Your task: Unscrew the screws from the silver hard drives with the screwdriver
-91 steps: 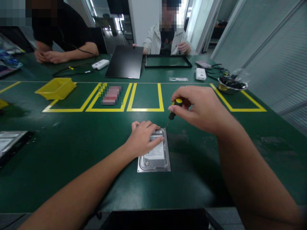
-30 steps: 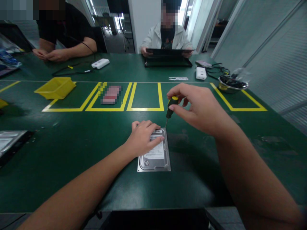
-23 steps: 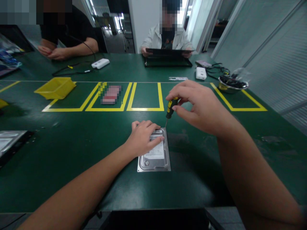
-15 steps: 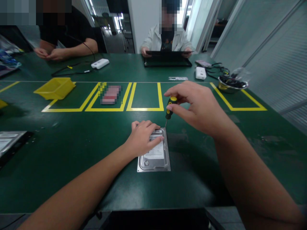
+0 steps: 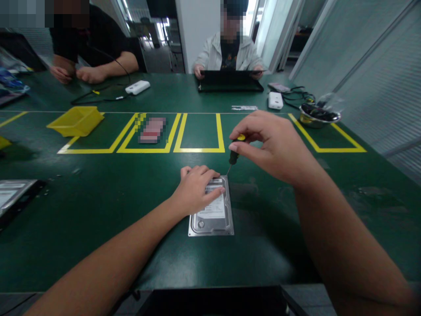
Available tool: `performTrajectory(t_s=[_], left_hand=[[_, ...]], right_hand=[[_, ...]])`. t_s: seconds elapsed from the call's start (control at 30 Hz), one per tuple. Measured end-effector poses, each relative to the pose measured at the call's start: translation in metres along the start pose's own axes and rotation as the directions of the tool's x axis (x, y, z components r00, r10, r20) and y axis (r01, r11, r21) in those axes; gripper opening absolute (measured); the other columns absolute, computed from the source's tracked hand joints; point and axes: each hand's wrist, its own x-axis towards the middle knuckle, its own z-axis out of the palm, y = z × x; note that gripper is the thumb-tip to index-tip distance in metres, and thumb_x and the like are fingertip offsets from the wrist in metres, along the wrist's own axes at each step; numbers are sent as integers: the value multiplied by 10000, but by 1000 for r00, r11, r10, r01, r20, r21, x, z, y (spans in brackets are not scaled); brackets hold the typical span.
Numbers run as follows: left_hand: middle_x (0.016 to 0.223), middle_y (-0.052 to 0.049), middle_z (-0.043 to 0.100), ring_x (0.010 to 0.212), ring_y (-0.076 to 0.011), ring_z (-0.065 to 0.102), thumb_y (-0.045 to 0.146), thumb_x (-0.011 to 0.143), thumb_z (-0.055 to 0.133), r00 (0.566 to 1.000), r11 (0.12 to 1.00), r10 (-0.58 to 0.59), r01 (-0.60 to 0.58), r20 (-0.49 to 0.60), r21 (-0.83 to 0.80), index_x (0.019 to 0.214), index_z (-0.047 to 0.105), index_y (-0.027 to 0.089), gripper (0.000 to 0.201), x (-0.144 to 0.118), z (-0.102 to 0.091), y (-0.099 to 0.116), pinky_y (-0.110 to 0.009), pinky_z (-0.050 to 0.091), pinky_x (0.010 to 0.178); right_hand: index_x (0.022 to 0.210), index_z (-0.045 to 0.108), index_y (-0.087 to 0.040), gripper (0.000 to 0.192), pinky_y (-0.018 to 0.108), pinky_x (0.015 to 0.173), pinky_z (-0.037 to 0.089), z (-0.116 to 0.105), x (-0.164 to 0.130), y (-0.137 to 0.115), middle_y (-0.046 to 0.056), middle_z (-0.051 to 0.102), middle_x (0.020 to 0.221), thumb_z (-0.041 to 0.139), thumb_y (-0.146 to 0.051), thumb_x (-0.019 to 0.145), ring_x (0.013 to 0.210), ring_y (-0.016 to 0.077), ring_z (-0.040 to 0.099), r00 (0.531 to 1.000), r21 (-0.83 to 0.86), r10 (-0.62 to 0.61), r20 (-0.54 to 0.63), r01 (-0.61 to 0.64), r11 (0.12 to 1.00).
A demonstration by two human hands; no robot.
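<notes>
A hard drive (image 5: pixel 212 213) lies flat on the green table (image 5: pixel 98 210), label side up, near the table's middle and close to the person. The left hand (image 5: pixel 194 188) rests palm down on the drive's far half, fingers spread over the label and curled loosely, pressing on it rather than clasping it. The right hand (image 5: pixel 269 145) sits at about 1 o'clock from the drive, its thumb and fingers pinched shut around the black and yellow handle of a small screwdriver (image 5: pixel 234 153). The tool leans slightly, its thin shaft running down toward 7 o'clock, and the tip meets the drive at its far right corner.

Beyond the drive, at 12 o'clock, yellow tape boxes (image 5: pixel 200 134) mark the table. A yellow bin (image 5: pixel 76 121) stands at 10 o'clock, well apart. A metal bowl (image 5: pixel 318 116) with dark contents sits at 2 o'clock. A second drive (image 5: pixel 9 195) lies at 9 o'clock by the table's edge. Across the table a person in a pale jacket (image 5: pixel 230 52) holds a dark flat panel (image 5: pixel 229 81), and another person's forearms (image 5: pixel 98 70) rest on the table at 11 o'clock
</notes>
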Motion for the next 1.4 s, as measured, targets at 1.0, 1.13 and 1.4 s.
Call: performTrajectory(t_s=[1.0, 1.13, 1.4], left_hand=[[1087, -57, 650, 1050, -269, 549, 547, 933, 515, 1000, 1000, 0, 0, 3, -5, 1135, 633, 237, 388, 1, 0, -1, -437, 267, 899], [1086, -59, 649, 1045, -268, 551, 550, 937, 509, 1000, 1000, 0, 0, 3, 1, 1138, 631, 236, 392, 0, 0, -1, -435, 269, 892], [1074, -48, 646, 1040, -263, 553, 552, 938, 515, 1000, 1000, 6, -6, -6, 10, 1133, 628, 241, 383, 0, 1, -1, -434, 265, 886]], right_hand=[[1188, 684, -162, 344, 398, 963, 500, -3, -2, 2, 81, 713, 1185, 543, -172, 874, 1079, 256, 662, 990, -139, -67, 124, 85, 987], [1130, 669, -169, 296, 370, 870, 530, 4, 0, 2, 66, 723, 1087, 644, -196, 837, 948, 231, 683, 998, -86, -39, 53, 44, 995], [1239, 669, -151, 375, 395, 996, 494, 6, 1, 4, 87, 686, 1267, 488, -180, 911, 1145, 242, 645, 992, -128, -101, 69, 110, 986]])
